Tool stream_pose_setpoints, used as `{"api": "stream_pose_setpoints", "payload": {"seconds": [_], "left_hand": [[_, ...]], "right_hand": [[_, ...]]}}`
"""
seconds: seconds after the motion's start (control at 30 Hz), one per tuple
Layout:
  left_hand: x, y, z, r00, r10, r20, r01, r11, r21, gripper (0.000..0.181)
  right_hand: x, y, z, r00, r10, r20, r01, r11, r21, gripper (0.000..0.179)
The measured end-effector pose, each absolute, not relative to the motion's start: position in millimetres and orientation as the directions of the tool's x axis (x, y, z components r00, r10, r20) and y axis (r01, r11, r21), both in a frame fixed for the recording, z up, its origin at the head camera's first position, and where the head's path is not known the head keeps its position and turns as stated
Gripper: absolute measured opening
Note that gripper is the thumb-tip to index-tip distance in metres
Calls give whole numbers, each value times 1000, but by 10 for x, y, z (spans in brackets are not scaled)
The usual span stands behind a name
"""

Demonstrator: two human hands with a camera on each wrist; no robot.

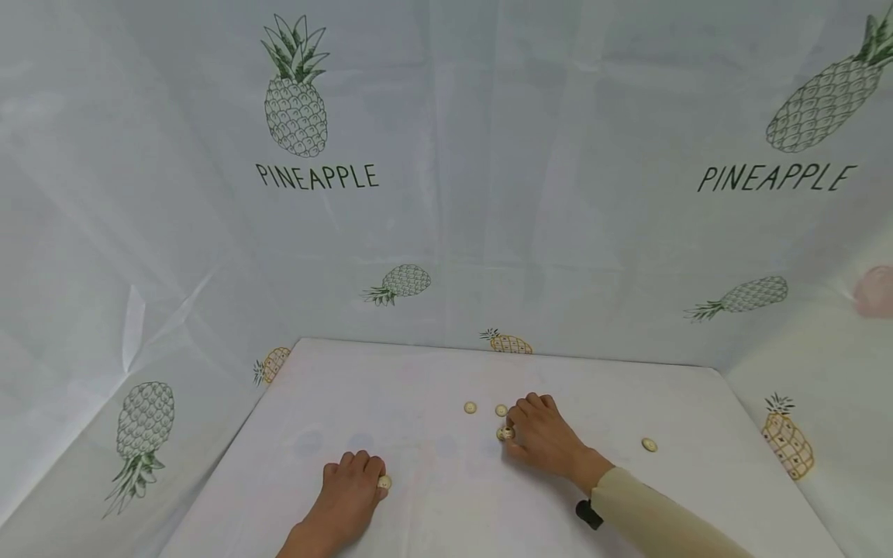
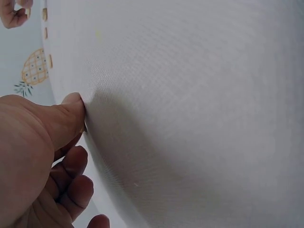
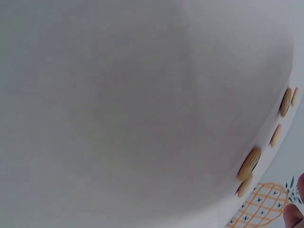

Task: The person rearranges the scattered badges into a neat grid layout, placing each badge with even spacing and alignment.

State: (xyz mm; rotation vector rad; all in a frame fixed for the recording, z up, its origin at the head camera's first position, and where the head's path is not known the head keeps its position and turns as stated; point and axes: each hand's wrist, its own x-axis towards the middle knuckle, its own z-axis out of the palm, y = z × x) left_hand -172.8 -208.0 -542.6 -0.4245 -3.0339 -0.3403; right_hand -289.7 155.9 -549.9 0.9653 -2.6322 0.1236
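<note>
In the head view my left hand (image 1: 346, 496) rests low over the white table, pinching a pale yellow round button (image 1: 384, 482) between thumb and forefinger. Only a thin edge of that button (image 2: 84, 128) shows in the left wrist view. Further right and back, my right hand (image 1: 547, 435) pinches another button (image 1: 508, 433) at its fingertips. Directly beside it lies a partly covered button (image 1: 500, 435). A third loose one (image 1: 501, 410) is just behind these fingers. The right wrist view catches several buttons (image 3: 249, 164) edge-on and some fingertips (image 3: 293, 216) at its lower right.
One button (image 1: 470, 408) lies left of the right hand, and another (image 1: 649, 445) lies to its right, near the sleeve (image 1: 656, 508). White cloth (image 1: 516, 194) printed with pineapples hangs behind and at both sides of the white tabletop (image 1: 432, 511).
</note>
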Motion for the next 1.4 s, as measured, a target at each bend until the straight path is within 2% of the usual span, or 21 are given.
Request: {"api": "stream_pose_setpoints", "payload": {"seconds": [0.37, 0.73, 1.07, 1.4], "left_hand": [[-1726, -2082, -5410, -966, 253, 63, 260, 928, 268, 21], [-1765, -2098, -5442, -972, 236, 23, 233, 934, 269, 22], [-1757, -2101, -5427, -972, 233, 22, 230, 934, 273, 22], [-1767, -2105, -5434, -974, 225, 12, 219, 933, 287, 21]], "right_hand": [[-2926, 1212, -5483, -694, -634, 341, -668, 744, 26, 14], [-2970, 904, -5469, -735, -622, 270, -652, 758, -28, 14], [-2999, 840, -5496, -790, -587, 176, -605, 794, -64, 15], [-3011, 845, -5516, -781, -594, 193, -615, 785, -72, 14]]}}
